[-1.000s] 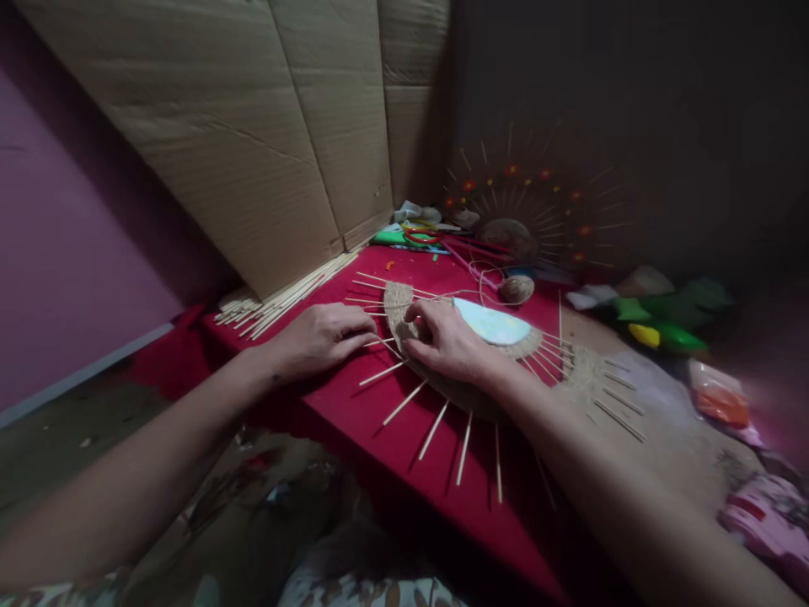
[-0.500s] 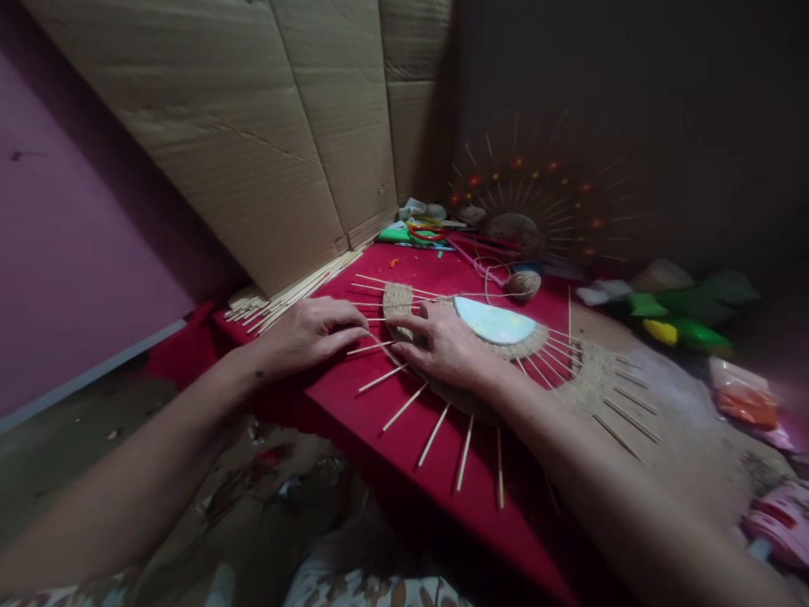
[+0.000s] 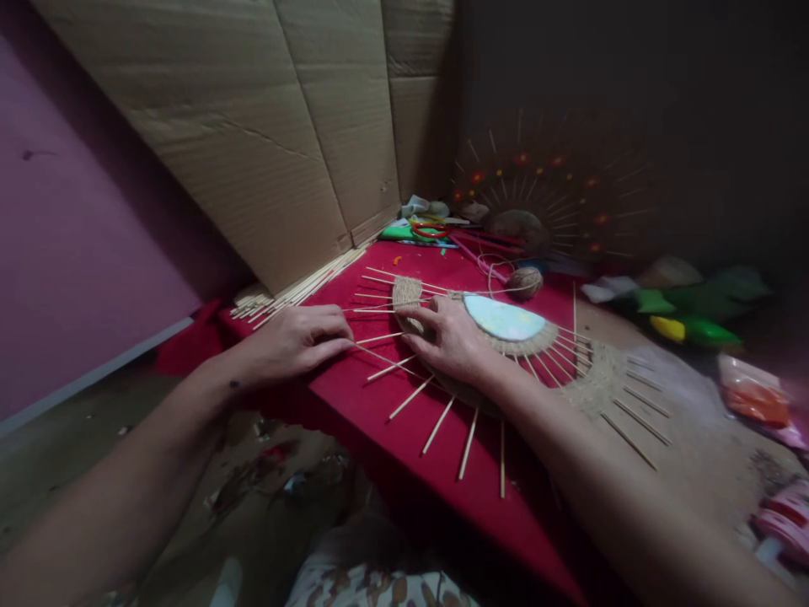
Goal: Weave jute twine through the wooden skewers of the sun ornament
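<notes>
Left hand (image 3: 302,341): left of woven frame (image 3: 519,345), fingers pinching twine (image 3: 383,357) | Right hand (image 3: 452,339): on frame, finger grip unclear | Ball (image 3: 524,284): beyond frame

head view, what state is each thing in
left hand: pinched on twine
right hand: resting on woven piece, grip unclear
twine: drawn straight from left hand toward woven piece
woven piece: flat, stick ends bare
twine ball: wound, strand trailing
spare sticks: loose, piled
cardboard: upright, creased
flowered fan: upright
</notes>
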### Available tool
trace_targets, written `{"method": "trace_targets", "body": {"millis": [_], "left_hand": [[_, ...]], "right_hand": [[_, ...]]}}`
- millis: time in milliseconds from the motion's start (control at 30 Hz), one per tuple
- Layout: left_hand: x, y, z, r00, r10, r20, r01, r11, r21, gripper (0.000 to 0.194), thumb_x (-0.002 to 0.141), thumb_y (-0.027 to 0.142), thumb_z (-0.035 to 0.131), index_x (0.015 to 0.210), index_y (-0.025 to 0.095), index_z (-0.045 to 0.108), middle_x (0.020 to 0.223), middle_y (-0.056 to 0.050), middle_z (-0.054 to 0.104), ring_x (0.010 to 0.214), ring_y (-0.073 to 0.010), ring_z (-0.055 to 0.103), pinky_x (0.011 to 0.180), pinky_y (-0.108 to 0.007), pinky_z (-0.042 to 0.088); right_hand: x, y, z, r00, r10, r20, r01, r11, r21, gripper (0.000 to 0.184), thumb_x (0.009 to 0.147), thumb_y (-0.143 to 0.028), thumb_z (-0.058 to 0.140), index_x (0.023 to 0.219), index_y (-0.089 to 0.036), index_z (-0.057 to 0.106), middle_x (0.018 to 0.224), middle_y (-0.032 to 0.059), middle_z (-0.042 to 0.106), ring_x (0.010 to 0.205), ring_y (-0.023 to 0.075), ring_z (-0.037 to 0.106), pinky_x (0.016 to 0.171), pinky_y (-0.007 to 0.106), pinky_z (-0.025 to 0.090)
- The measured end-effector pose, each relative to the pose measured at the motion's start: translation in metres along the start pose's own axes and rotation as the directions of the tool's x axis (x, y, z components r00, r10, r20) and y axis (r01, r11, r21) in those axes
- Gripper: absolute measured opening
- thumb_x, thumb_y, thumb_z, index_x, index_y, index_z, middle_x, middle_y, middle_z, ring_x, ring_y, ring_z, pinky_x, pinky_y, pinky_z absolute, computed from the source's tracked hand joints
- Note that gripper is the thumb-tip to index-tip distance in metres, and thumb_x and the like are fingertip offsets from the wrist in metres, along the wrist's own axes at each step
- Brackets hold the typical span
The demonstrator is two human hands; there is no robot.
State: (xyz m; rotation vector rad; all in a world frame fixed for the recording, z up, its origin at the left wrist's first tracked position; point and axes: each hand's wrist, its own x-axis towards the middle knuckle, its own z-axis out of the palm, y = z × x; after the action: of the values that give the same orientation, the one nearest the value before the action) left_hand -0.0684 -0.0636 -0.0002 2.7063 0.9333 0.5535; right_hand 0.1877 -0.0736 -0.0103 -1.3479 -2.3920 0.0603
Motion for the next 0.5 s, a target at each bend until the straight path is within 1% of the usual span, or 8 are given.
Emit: {"method": "trace_targets", "body": {"millis": [133,233,267,333,433,500], "left_hand": [[0.001,-0.004,0.005,1.0,0.024,-0.014,-0.023,0.999,0.041,0.028,0.094,0.032,0.045,0.084,0.018,0.066,0.083,-0.004,0.064,0.075,-0.0121,0.059,0.07,-0.023,0.046],[0.005,-0.006,0.011,0.993,0.061,-0.101,-0.05,0.993,0.107,0.027,0.095,0.031,0.044,0.087,0.017,0.066,0.087,-0.005,0.065,0.081,-0.0146,0.06,0.075,-0.026,0.046],[0.007,-0.007,0.013,0.988,0.076,-0.138,-0.056,0.988,0.144,0.027,0.095,0.03,0.044,0.089,0.017,0.066,0.088,-0.006,0.066,0.081,-0.0154,0.06,0.075,-0.027,0.046],[0.012,-0.006,0.015,0.978,0.107,-0.178,-0.066,0.973,0.222,0.026,0.095,0.029,0.044,0.091,0.017,0.067,0.088,-0.007,0.066,0.08,-0.0165,0.058,0.074,-0.029,0.045],[0.025,-0.007,0.015,0.976,0.152,-0.156,-0.105,0.957,0.271,0.025,0.094,0.028,0.044,0.091,0.018,0.067,0.087,-0.007,0.065,0.078,-0.0165,0.057,0.072,-0.029,0.044],[0.036,-0.01,0.014,0.976,0.176,-0.127,-0.139,0.955,0.262,0.026,0.094,0.029,0.044,0.09,0.017,0.067,0.087,-0.007,0.064,0.078,-0.0163,0.057,0.072,-0.028,0.044]], "right_hand": [[0.0,-0.001,-0.001,1.0,-0.001,0.02,0.0,1.0,0.021,0.037,0.089,-0.037,0.054,0.122,-0.026,0.065,0.088,0.0084,0.056,0.084,0.022,0.052,0.077,0.036,0.042],[-0.002,-0.002,-0.002,1.0,-0.008,0.028,0.006,0.999,0.051,0.039,0.089,-0.04,0.055,0.124,-0.025,0.064,0.088,0.0078,0.056,0.085,0.0217,0.052,0.08,0.036,0.042],[-0.002,-0.003,-0.003,1.0,-0.011,0.027,0.009,0.998,0.061,0.04,0.09,-0.042,0.054,0.125,-0.026,0.063,0.088,0.0076,0.055,0.086,0.0215,0.052,0.08,0.036,0.042],[-0.004,-0.004,-0.006,0.999,-0.017,0.039,0.014,0.997,0.076,0.045,0.088,-0.047,0.056,0.127,-0.025,0.061,0.091,0.0076,0.056,0.088,0.0218,0.052,0.082,0.037,0.042],[-0.006,-0.006,-0.011,0.993,-0.057,0.105,0.049,0.995,0.082,0.06,0.081,-0.056,0.062,0.131,-0.023,0.056,0.1,0.0097,0.057,0.095,0.0243,0.051,0.085,0.039,0.041],[-0.007,-0.008,-0.014,0.985,-0.091,0.148,0.079,0.993,0.088,0.067,0.079,-0.057,0.064,0.134,-0.022,0.053,0.105,0.0113,0.057,0.098,0.0256,0.051,0.087,0.041,0.041]]}}
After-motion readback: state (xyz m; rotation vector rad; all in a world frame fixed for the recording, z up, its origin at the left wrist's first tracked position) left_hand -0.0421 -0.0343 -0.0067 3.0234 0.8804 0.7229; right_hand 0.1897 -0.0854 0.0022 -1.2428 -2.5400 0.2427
